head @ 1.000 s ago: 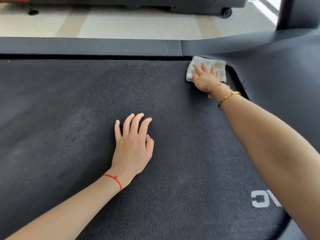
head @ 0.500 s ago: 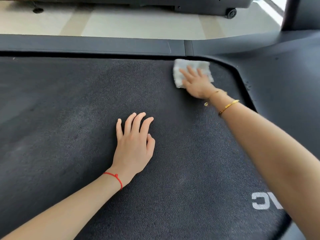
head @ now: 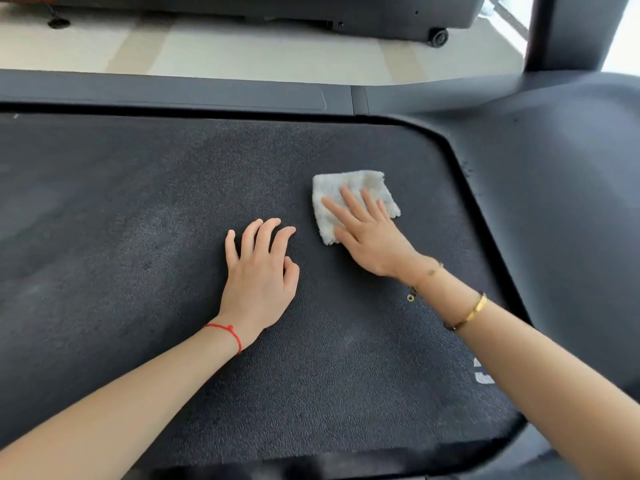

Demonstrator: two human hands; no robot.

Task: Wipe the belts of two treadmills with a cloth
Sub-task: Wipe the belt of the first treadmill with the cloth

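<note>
The treadmill belt fills most of what I see, dark and grainy, framed by the side rail beyond it and the motor cover off to the right; a second treadmill sits across the pale floor. My left hand rests on the belt, fingers loosely bent, holding nothing. My right hand presses flat, fingers straight and spread, on the white cloth, which lies mid-belt just beside the left hand. I'd worry the folded cloth bunches or slips out from under a flat palm, or the belt rolls under my braced weight.
</note>
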